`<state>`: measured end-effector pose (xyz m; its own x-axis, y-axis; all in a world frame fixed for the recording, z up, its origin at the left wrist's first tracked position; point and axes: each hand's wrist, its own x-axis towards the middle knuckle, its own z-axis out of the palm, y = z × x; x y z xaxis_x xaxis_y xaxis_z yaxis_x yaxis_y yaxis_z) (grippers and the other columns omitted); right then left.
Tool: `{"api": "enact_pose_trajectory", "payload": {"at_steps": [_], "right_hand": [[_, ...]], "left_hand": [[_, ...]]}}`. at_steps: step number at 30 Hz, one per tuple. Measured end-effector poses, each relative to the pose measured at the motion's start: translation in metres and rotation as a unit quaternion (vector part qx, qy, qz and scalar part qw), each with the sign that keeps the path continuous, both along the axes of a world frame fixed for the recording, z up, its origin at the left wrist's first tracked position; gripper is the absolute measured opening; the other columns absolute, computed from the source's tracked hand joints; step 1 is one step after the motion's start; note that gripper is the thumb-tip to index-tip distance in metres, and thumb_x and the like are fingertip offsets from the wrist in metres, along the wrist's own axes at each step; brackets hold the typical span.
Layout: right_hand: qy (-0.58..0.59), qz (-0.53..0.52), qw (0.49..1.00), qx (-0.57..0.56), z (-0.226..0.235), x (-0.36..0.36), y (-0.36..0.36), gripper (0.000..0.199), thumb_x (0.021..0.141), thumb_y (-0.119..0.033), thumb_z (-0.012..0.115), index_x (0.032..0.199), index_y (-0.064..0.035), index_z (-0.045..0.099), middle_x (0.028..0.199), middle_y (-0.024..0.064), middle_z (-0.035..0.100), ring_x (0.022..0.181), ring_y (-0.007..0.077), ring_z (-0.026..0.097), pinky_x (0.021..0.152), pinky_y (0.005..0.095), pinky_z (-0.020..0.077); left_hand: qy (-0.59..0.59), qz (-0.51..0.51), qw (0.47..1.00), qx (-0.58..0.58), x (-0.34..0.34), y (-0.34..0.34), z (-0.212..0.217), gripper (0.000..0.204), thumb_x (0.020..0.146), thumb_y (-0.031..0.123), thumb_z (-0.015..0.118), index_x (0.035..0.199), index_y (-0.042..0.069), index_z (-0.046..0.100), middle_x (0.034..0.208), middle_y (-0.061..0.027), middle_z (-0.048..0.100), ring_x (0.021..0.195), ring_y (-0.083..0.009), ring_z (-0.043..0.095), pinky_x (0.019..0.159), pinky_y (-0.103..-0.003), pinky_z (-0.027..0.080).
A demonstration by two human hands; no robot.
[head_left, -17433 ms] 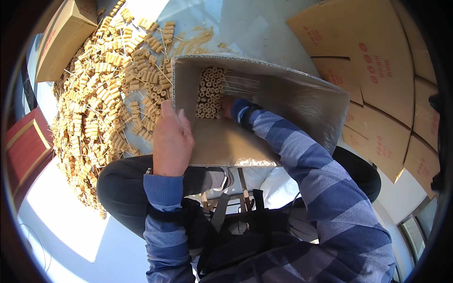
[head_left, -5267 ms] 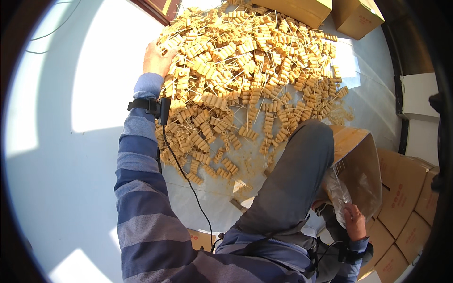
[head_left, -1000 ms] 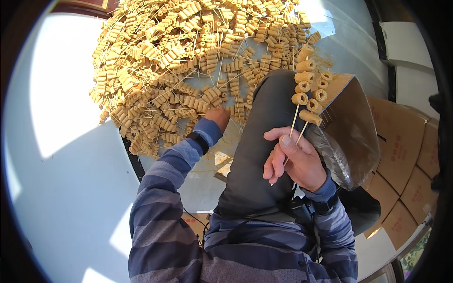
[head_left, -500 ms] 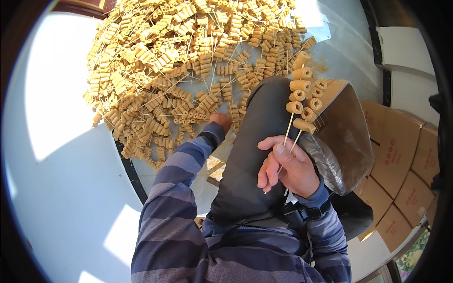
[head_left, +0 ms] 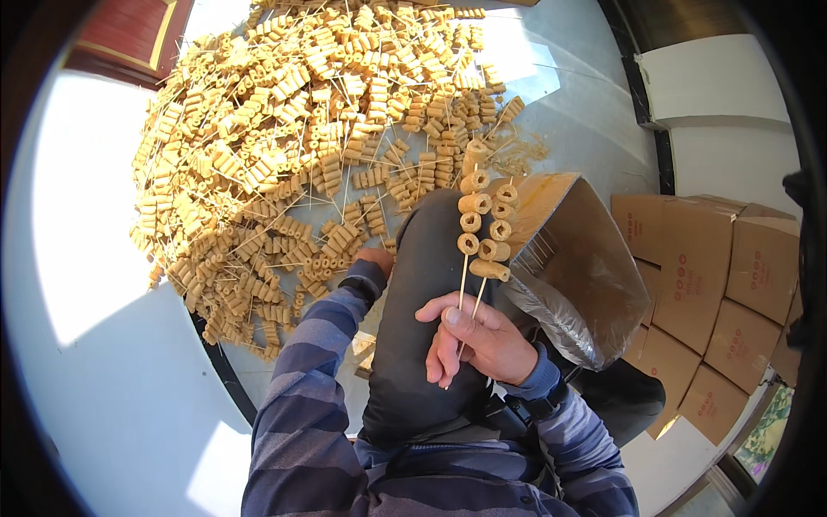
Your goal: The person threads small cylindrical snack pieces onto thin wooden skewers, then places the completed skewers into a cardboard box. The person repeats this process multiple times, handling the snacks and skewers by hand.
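Note:
Two skewers (head_left: 470, 246) threaded with hollow tan rolls stand nearly upright, side by side. Their bare stick ends are pinched between the thumb and fingers of my right hand (head_left: 482, 339), above my thigh. Down at the near edge of a big heap of similar skewers (head_left: 284, 103), my left hand (head_left: 376, 258) reaches in beside my knee. Its back shows, but its fingers are hidden, so whether it grips a skewer cannot be told.
An open cardboard box (head_left: 594, 258) with a clear plastic liner stands right of my leg, several sticks showing inside. Stacked closed cartons (head_left: 689, 289) fill the right side. Crumbs (head_left: 517, 155) lie beyond the box, and a red panel (head_left: 129, 34) stands far left.
The view has shifted, so the heap and the box sit lower and further left. My right hand still holds the two skewers; my left hand stays at the heap's near edge.

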<state>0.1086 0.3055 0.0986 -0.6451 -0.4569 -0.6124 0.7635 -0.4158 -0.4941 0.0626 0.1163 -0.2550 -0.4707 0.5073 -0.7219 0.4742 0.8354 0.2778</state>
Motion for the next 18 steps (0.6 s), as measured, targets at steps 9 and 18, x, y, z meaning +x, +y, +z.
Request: {"api": "enact_pose_trajectory", "payload": {"at_steps": [9, 18], "right_hand": [[0.020, -0.018, 1.000, -0.007, 0.002, 0.006, 0.001, 0.037, 0.110, -0.032, 0.040, 0.129, -0.0007, 0.050, 0.066, 0.0034, 0.059, 0.070, 0.0177, 0.066, 0.063, 0.0274, 0.0528], [0.009, 0.022, 0.997, 0.070, 0.010, 0.022, -0.003, 0.045, 0.106, -0.041, 0.051, 0.101, 0.0014, 0.067, 0.051, 0.0005, 0.045, 0.045, 0.0112, 0.049, 0.047, 0.0248, 0.0409]], "left_hand": [[0.044, 0.092, 0.994, 0.040, -0.007, -0.036, 0.044, 0.017, 0.090, 0.010, 0.056, 0.097, 0.006, 0.071, 0.097, -0.0208, 0.072, 0.095, -0.0374, 0.070, 0.079, -0.047, 0.057], [0.223, 0.382, 0.867, 0.231, -0.051, -0.135, 0.206, 0.025, 0.098, 0.025, 0.059, 0.104, 0.001, 0.066, 0.097, -0.0220, 0.067, 0.088, -0.0397, 0.066, 0.079, -0.048, 0.052]]}}
